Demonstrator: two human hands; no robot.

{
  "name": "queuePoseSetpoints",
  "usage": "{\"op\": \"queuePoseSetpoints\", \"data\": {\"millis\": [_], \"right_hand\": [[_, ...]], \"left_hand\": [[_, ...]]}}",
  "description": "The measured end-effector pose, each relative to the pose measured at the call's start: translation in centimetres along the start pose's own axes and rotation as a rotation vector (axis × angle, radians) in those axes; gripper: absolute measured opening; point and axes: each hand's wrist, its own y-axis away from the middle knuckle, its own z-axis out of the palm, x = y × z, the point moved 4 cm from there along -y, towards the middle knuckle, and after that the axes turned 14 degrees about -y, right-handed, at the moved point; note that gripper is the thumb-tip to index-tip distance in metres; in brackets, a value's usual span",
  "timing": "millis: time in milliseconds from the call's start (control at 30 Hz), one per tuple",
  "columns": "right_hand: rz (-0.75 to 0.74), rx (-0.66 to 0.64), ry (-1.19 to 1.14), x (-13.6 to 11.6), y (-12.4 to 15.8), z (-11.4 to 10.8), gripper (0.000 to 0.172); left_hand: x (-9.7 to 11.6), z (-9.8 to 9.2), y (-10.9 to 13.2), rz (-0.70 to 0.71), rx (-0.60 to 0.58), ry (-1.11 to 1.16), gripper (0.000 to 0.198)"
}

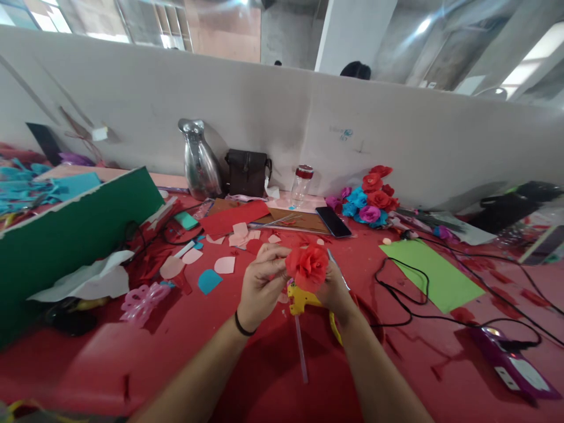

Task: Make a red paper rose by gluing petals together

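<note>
A red paper rose [307,267] is held up between both my hands over the red table [176,352]. My left hand [261,285] pinches the rose's left petals with closed fingers; a black band circles that wrist. My right hand [335,289] is curled behind the rose on its right side, and a thin stick pokes up past its fingers. Directly under the rose lies a yellow glue gun [300,301] with a clear glue stick [302,349] pointing toward me.
Pink and blue cut petals [224,264] lie scattered ahead. A bunch of finished paper flowers [370,197], a phone [333,221], a jar [302,185], a silver jug [200,161] and a brown bag [247,172] stand by the partition. Green paper [434,273], black cables [409,294], green board [66,235] left.
</note>
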Motion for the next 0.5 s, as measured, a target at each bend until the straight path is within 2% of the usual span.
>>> {"op": "queuePoseSetpoints", "data": {"millis": [100, 200, 300, 367, 500], "right_hand": [[0.026, -0.071, -0.114, 0.3, 0.1, 0.3, 0.013], [0.048, 0.003, -0.082, 0.4, 0.1, 0.3, 0.016], [0.105, 0.103, -0.111, 0.6, 0.2, 0.5, 0.02], [0.148, 0.151, -0.166, 0.7, 0.3, 0.8, 0.021], [0.235, 0.181, -0.232, 0.9, 0.5, 1.4, 0.022]], "left_hand": [[-0.2, 0.1, -0.1, -0.042, -0.005, 0.025, 0.004], [-0.7, 0.3, -0.3, -0.079, -0.007, 0.04, 0.008], [-1.6, 0.4, -0.3, -0.192, 0.019, 0.076, 0.006], [-2.1, 0.6, -0.3, -0.277, 0.007, 0.127, 0.012], [-2.6, 0.9, -0.3, -0.376, -0.019, 0.27, 0.015]]}}
